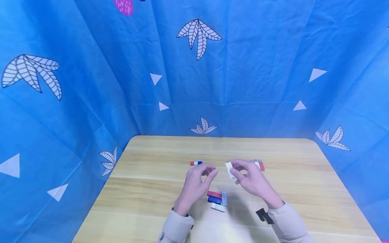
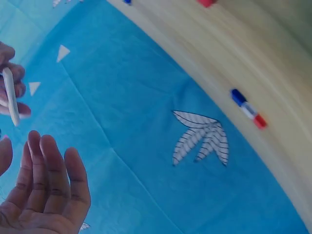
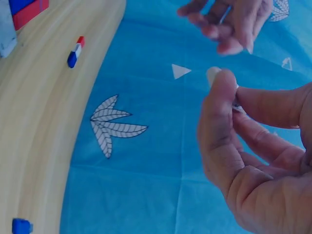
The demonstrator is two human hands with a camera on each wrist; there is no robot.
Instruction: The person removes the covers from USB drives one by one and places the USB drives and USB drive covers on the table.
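Above the table, my right hand pinches a flat, white rectangular piece between thumb and fingers. The left wrist view shows this white piece edge-on, while in the right wrist view the fingers hide most of it. My left hand hovers to its left, fingers loosely bent and apart from the piece, holding nothing. Nearer the wearer, a group of small bars lies on the table between the forearms: a red bar, a blue bar, a white bar and a grey bar.
A red, white and blue strip lies on the wooden table beyond the left hand. Several small pieces, one of them a red piece, lie behind the right hand. A blue curtain surrounds the table's back and sides.
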